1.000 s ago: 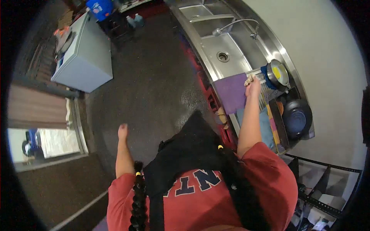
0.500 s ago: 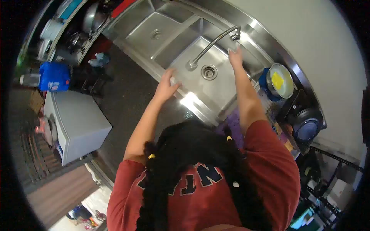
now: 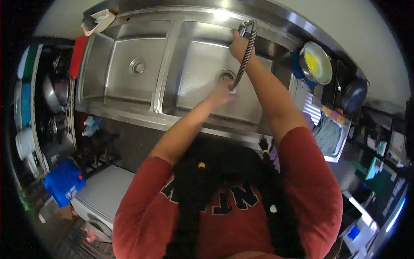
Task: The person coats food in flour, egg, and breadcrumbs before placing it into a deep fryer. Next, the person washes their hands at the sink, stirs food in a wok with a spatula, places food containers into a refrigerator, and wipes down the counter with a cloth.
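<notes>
A flexible, ribbed metal faucet arches over the right-hand sink basin. My left hand is at the free end of its spout, with the tip between thumb and fingers; the hand is slightly blurred. Up at the back rim, my right hand has its fingers around the handle at the faucet's base, partly covered by the hose. Below the spout lies the round drain, partly hidden by my left hand and the hose.
A second basin adjoins on the left, with a cream container at its back corner. Right of the sink stands a metal bowl with something yellow inside. Shelves of pots are at the far left, near a blue jug.
The view has turned, showing more of the left basin. My left hand has reached from the front rim to the spout, which has swung to the right across the drain.
</notes>
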{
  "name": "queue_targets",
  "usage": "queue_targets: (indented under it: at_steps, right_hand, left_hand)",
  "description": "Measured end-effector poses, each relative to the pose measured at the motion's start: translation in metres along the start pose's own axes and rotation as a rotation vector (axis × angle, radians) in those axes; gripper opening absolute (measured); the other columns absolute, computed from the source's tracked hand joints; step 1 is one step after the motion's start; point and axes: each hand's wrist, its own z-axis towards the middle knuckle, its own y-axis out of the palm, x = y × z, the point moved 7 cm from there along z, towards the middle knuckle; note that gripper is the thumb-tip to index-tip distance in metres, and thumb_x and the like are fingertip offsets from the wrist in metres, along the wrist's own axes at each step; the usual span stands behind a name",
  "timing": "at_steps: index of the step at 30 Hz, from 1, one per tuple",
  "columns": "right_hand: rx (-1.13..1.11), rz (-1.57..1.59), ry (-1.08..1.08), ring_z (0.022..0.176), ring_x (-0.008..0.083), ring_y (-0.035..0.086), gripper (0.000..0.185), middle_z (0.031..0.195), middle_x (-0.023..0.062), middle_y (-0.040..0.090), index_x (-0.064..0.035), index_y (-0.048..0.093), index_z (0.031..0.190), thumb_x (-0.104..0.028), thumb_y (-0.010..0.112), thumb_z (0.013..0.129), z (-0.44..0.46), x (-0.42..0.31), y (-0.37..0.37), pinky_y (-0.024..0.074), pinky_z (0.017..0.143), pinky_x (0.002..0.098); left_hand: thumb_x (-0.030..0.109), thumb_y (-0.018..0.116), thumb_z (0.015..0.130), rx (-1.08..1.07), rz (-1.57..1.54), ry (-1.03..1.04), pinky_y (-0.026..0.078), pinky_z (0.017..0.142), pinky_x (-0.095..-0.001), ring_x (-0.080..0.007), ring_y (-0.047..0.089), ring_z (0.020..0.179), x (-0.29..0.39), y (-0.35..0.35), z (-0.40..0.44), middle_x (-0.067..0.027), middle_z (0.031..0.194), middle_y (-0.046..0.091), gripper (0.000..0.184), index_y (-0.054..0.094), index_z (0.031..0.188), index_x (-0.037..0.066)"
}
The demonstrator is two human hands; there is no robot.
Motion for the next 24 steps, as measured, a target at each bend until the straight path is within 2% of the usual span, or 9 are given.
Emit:
queue_targets:
  at_steps: [1, 6, 9, 12, 15, 17, 19, 21, 24]
  right_hand:
    - [0.03, -0.095, -0.01, 0.082, 0.0402, 0.067, 0.029, 0.086, 0.0244, 0.067, -0.0023, 0.044, 0.114, -0.013, 0.048, 0.088, 0.012, -0.004, 0.013, 0.0534, 0.071, 0.0477]
    - [0.043, -0.174, 0.074, 0.082, 0.0386, 0.068, 0.025, 0.089, 0.0219, 0.068, 0.0001, 0.046, 0.112, -0.013, 0.044, 0.091, 0.036, -0.002, 0.039, 0.0547, 0.07, 0.0467]
    - [-0.031, -0.212, 0.094, 0.084, 0.039, 0.068, 0.032, 0.09, 0.0214, 0.068, 0.0003, 0.045, 0.119, -0.014, 0.044, 0.091, 0.04, 0.004, 0.051, 0.0548, 0.07, 0.0463]
    - [-0.046, -0.187, 0.11, 0.085, 0.0384, 0.067, 0.042, 0.093, 0.0221, 0.067, -0.0038, 0.041, 0.131, -0.014, 0.044, 0.09, 0.029, 0.002, 0.045, 0.0543, 0.073, 0.0458]
    - [-0.054, -0.121, 0.012, 0.085, 0.0375, 0.066, 0.049, 0.097, 0.0218, 0.067, -0.0079, 0.04, 0.136, -0.016, 0.049, 0.089, -0.007, 0.015, 0.035, 0.0531, 0.076, 0.0455]
    - [0.219, 0.246, -0.014, 0.084, 0.0367, 0.065, 0.046, 0.098, 0.0223, 0.066, -0.0068, 0.048, 0.129, -0.017, 0.057, 0.085, -0.045, 0.059, 0.064, 0.0516, 0.078, 0.0454]
    - [0.242, 0.319, 0.294, 0.083, 0.0403, 0.064, 0.045, 0.086, 0.0224, 0.065, -0.0041, 0.055, 0.122, -0.023, 0.062, 0.082, -0.089, 0.109, 0.114, 0.0513, 0.075, 0.0484]
    - [0.059, 0.671, 0.608, 0.091, 0.0396, 0.063, 0.035, 0.098, 0.0247, 0.064, -0.0035, 0.061, 0.112, -0.021, 0.063, 0.082, -0.129, 0.131, 0.155, 0.0503, 0.08, 0.0469]
    - [-0.162, 1.152, 0.874, 0.089, 0.0378, 0.063, 0.032, 0.096, 0.0232, 0.064, -0.0035, 0.062, 0.11, -0.021, 0.062, 0.083, -0.168, 0.128, 0.202, 0.0503, 0.078, 0.046]
  left_hand:
    - [0.023, 0.078, 0.071, -0.026, -0.029, -0.008, 0.044, 0.095, -0.0406, -0.0326, 0.056, 0.112, -0.005, 0.001, 0.008, -0.0172, 0.116, 0.06, 0.058, 0.057, 0.122, 0.007]
    - [0.021, 0.077, 0.074, -0.091, 0.11, -0.089, 0.046, 0.092, -0.0371, -0.0334, 0.058, 0.108, -0.004, -0.014, 0.021, -0.0179, 0.116, 0.06, 0.054, 0.056, 0.12, 0.004]
    - [0.023, 0.077, 0.074, -0.018, 0.167, 0.039, 0.047, 0.091, -0.0396, -0.0348, 0.059, 0.106, -0.003, -0.019, 0.025, -0.0187, 0.114, 0.06, 0.056, 0.055, 0.121, 0.004]
    - [0.021, 0.076, 0.073, 0.066, 0.181, 0.126, 0.048, 0.085, -0.0453, -0.0375, 0.058, 0.101, 0.002, -0.023, 0.025, -0.0161, 0.115, 0.055, 0.05, 0.054, 0.117, 0.014]
    - [0.02, 0.075, 0.074, 0.006, 0.191, 0.015, 0.048, 0.084, -0.0453, -0.0372, 0.059, 0.1, 0.003, -0.018, 0.037, -0.015, 0.113, 0.057, 0.049, 0.054, 0.118, 0.014]
    - [0.02, 0.075, 0.074, 0.031, 0.175, 0.091, 0.049, 0.083, -0.0447, -0.0363, 0.06, 0.099, -0.003, -0.014, 0.046, -0.0146, 0.11, 0.059, 0.046, 0.055, 0.116, 0.015]
    - [0.02, 0.075, 0.075, 0.03, 0.193, 0.081, 0.049, 0.083, -0.0443, -0.0357, 0.06, 0.099, -0.012, -0.004, 0.056, -0.0148, 0.109, 0.061, 0.046, 0.056, 0.115, 0.013]
    - [0.02, 0.075, 0.075, 0.027, 0.215, 0.062, 0.049, 0.083, -0.0438, -0.0352, 0.06, 0.099, -0.01, 0.001, 0.057, -0.0151, 0.108, 0.062, 0.045, 0.057, 0.115, 0.012]
    - [0.029, 0.076, 0.074, -0.078, 0.161, -0.142, 0.049, 0.086, -0.0436, -0.0338, 0.062, 0.099, -0.005, 0.001, 0.056, -0.0147, 0.108, 0.063, 0.046, 0.059, 0.113, 0.012]
